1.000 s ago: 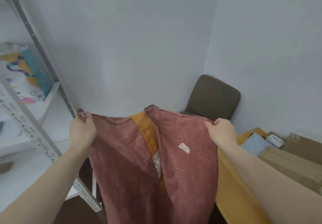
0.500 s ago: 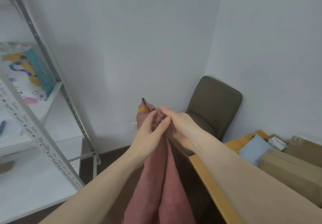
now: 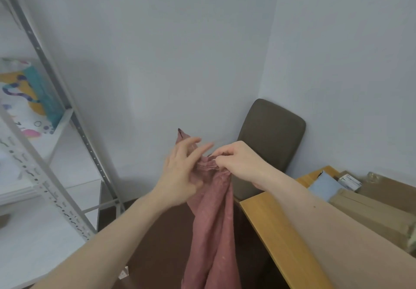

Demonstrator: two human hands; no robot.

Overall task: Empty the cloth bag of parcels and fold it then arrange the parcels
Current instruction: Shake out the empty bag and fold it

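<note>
Soft, even light; left hand (image 3: 180,171) motion-blurred; wide-angle bending at edges.

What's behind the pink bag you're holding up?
Behind the pink cloth bag stands a brown chair against the wall, with dark floor below. The bag and the right hand hide part of the chair's seat.

No text can be read; the white label on the small box (image 3: 350,181) beside the blue parcel (image 3: 323,186) is too blurred.
</note>
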